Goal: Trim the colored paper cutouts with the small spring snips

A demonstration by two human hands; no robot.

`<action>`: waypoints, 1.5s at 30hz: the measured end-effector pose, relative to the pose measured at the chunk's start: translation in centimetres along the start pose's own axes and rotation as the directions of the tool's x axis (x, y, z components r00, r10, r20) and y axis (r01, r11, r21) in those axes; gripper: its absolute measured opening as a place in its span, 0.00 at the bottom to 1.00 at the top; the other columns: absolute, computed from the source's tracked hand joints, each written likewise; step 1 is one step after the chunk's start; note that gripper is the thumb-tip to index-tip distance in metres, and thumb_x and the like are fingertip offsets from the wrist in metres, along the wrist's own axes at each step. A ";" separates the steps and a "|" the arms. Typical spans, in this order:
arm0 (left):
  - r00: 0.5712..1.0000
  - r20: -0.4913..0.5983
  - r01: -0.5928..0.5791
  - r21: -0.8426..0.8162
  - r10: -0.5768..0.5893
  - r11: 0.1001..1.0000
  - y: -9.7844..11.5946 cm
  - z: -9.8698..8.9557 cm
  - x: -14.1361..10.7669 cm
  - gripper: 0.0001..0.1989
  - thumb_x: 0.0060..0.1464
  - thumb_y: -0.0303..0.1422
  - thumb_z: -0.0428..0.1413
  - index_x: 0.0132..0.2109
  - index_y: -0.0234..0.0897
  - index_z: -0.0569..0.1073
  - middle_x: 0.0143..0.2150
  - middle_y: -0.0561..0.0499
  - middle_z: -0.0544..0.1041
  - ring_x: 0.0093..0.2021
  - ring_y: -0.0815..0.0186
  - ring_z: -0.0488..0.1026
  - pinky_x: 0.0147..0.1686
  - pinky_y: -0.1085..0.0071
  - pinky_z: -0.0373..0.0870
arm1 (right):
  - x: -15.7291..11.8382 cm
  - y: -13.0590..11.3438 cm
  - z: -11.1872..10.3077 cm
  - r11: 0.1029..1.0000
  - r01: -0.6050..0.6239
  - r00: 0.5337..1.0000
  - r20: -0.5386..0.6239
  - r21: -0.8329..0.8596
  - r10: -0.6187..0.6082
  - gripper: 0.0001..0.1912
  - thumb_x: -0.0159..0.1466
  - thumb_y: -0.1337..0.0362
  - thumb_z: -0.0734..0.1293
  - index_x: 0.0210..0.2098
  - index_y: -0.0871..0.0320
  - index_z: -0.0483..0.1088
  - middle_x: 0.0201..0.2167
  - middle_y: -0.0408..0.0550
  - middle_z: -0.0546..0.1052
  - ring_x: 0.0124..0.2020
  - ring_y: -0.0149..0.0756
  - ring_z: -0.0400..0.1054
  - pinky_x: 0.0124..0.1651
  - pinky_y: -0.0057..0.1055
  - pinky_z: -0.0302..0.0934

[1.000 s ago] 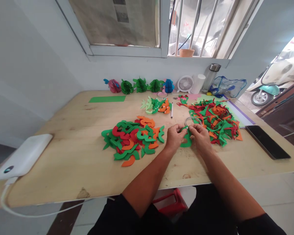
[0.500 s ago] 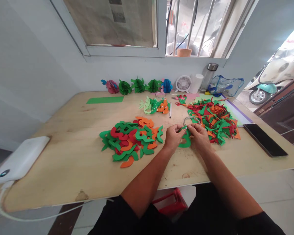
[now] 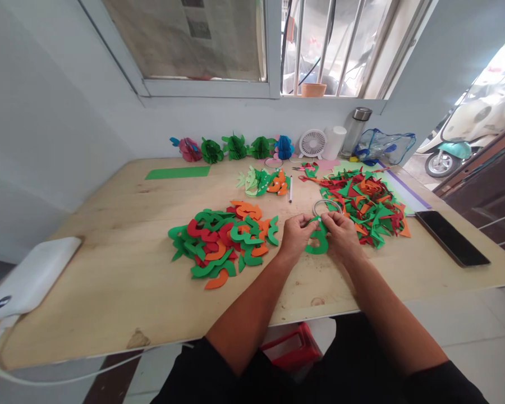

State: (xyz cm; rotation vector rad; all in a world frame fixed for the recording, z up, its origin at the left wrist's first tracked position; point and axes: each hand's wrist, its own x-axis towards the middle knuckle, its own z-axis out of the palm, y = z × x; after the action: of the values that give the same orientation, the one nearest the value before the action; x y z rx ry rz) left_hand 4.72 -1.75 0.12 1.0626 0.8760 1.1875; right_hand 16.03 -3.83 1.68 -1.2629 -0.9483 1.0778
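Both hands meet over a curved green paper cutout (image 3: 317, 246) near the table's front. My left hand (image 3: 295, 233) pinches its upper edge from the left, thumb and finger pressed together. From the other side my right hand (image 3: 340, 229) grips the same edge, and a tiny white spot shows between the fingertips. Just behind the hands lies a roll of tape or ring (image 3: 327, 203), partly hidden by the right hand. Left of my hands is a pile of curved green, red and orange paper cutouts (image 3: 212, 238).
Paper scraps (image 3: 370, 205) are heaped at the right, beside a phone (image 3: 451, 238). A white pen (image 3: 290, 189) lies behind the hands. Folded paper figures (image 3: 236, 147), a small fan (image 3: 312, 143) and a bottle (image 3: 356, 133) line the wall. A power bank (image 3: 29, 275) sits at the left.
The whole view has shifted slightly. Both hands stay at the green paper cutout with nearly the same grip.
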 end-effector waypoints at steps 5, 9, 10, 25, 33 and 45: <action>1.000 0.002 0.008 -0.024 -0.008 1.000 0.0 0.1 0.1 0.09 0.39 0.34 0.62 0.25 0.32 0.74 0.21 0.53 0.74 0.23 0.71 0.71 0.26 0.76 0.68 | 0.2 0.5 -0.1 0.972 0.121 0.990 -0.040 -0.199 -0.132 0.19 0.50 0.47 0.68 0.23 0.57 0.67 0.16 0.39 0.67 0.18 0.28 0.57 0.21 0.26 0.52; 1.000 0.002 0.015 -0.045 -0.014 0.999 0.2 0.2 0.0 0.09 0.39 0.34 0.62 0.25 0.32 0.73 0.22 0.53 0.75 0.22 0.72 0.70 0.24 0.77 0.67 | 0.1 0.6 -0.2 0.889 0.241 0.955 -0.067 -0.389 -0.288 0.18 0.54 0.48 0.66 0.23 0.57 0.67 0.16 0.39 0.64 0.20 0.28 0.55 0.23 0.27 0.51; 1.000 -0.001 0.019 -0.049 -0.019 0.999 0.2 0.2 -0.1 0.09 0.39 0.35 0.62 0.25 0.32 0.73 0.22 0.53 0.75 0.22 0.72 0.70 0.22 0.77 0.66 | 0.0 0.6 -0.2 0.883 0.253 0.952 -0.062 -0.395 -0.300 0.18 0.56 0.48 0.65 0.22 0.57 0.66 0.16 0.39 0.63 0.20 0.28 0.55 0.23 0.27 0.50; 0.993 0.067 0.102 -0.027 -0.100 0.994 0.3 0.0 -0.3 0.12 0.38 0.36 0.63 0.29 0.32 0.73 0.22 0.54 0.73 0.19 0.73 0.68 0.19 0.77 0.67 | 0.1 0.2 -0.4 0.925 0.219 0.971 -0.028 -0.310 -0.239 0.16 0.52 0.51 0.68 0.21 0.56 0.65 0.17 0.39 0.65 0.20 0.29 0.57 0.25 0.28 0.51; 0.991 0.005 0.136 0.013 -0.136 0.991 0.1 -0.3 0.0 0.06 0.40 0.30 0.61 0.25 0.33 0.72 0.17 0.57 0.69 0.16 0.74 0.66 0.18 0.78 0.64 | 0.9 -0.9 -2.4 0.948 0.203 0.935 -0.240 -0.246 -0.262 0.13 0.55 0.53 0.65 0.28 0.57 0.69 0.24 0.43 0.72 0.24 0.31 0.62 0.28 0.28 0.55; 0.988 -0.011 0.156 0.014 -0.156 0.988 -0.1 -0.3 0.2 0.03 0.42 0.27 0.58 0.25 0.32 0.71 0.16 0.57 0.69 0.16 0.74 0.66 0.18 0.78 0.64 | 2.1 -0.7 -6.1 0.353 0.154 0.955 0.047 -0.923 -0.294 0.09 0.58 0.66 0.62 0.34 0.55 0.74 0.33 0.48 0.77 0.34 0.38 0.68 0.33 0.31 0.56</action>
State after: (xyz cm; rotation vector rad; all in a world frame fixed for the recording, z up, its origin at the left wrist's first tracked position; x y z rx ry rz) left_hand 4.52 -1.49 -0.11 0.9827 0.9590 1.0575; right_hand 22.48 -3.35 1.73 -1.9863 -1.6864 0.1110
